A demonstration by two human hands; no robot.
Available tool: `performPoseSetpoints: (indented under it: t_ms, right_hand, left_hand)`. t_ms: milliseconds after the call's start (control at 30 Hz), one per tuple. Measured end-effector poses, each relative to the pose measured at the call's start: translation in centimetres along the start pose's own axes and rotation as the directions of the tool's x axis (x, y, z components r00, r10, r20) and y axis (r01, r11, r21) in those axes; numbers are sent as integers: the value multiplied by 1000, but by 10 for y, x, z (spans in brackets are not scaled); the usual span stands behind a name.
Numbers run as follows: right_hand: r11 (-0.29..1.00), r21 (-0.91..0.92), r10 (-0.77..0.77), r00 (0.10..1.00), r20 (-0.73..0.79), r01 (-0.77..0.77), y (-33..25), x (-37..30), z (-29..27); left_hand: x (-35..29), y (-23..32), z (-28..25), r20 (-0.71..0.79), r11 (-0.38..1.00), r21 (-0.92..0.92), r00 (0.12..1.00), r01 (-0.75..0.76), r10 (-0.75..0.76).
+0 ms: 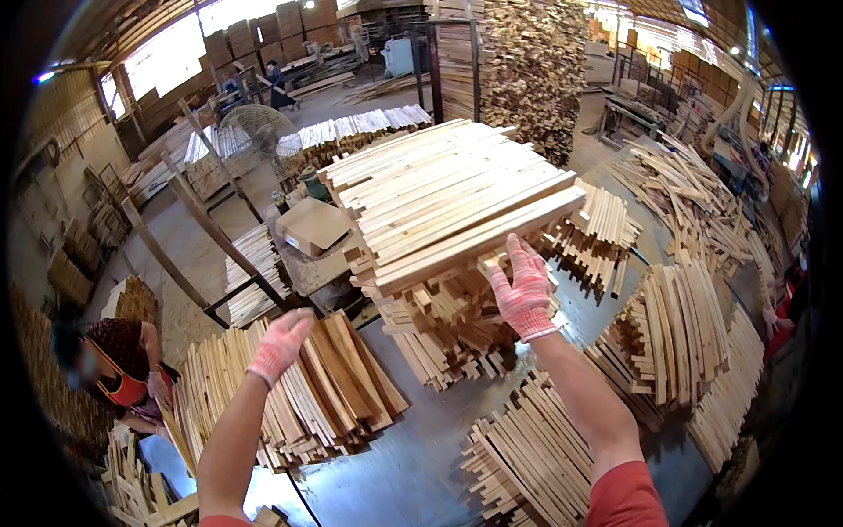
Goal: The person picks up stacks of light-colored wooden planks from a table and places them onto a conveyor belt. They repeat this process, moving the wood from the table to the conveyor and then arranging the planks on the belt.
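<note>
Nearest, left hand (pixel 279 345) in a pink glove, fingers loosely curled, holding nothing, over the fanned strip pile (pixel 299 386) at the table's (pixel 395 465) left edge. Farther, right hand (pixel 524 290) (also gloved) clasping the near edge of the top slats (pixel 465 230) on the tall stack (pixel 439 211). Beyond, a fan (pixel 260 133).

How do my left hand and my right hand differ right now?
The right hand is raised against the near edge of the tall stack of wooden slats, fingers up on it; the left hand hangs lower over the fanned slat pile, gripping nothing visible. Both wear pink-and-white knit gloves.
</note>
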State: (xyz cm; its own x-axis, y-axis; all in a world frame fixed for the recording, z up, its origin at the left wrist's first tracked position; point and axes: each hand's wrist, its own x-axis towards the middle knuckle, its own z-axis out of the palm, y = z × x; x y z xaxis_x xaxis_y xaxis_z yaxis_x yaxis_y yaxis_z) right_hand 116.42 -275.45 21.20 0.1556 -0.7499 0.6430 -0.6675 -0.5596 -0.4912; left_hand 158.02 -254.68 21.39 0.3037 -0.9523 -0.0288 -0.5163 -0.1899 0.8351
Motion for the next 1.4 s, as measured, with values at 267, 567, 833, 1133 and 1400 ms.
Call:
performPoseSetpoints:
  t_ms: [267, 567, 833, 1133, 1400]
  right_hand:
    - [925, -263, -280, 960, 19, 275, 4, 21, 14]
    - [882, -195, -436, 900, 9, 429, 35, 25, 26]
    - [915, -154, -375, 927, 14, 372, 37, 26, 31]
    - [939, -67, -342, 939, -43, 339, 44, 30, 29]
    - [967, 38, -251, 968, -27, 252, 47, 31, 20]
  left_hand:
    - [192, 39, -15, -318, 946, 317, 933, -65, 170]
    - [340, 99, -3, -403, 838, 540, 898, 76, 177]
    - [423, 118, 24, -309, 552, 800, 950, 234, 44]
    - [464, 123, 48, -200, 662, 726, 978, 185, -54]
    - [446, 135, 54, -181, 767, 625, 983, 144, -36]
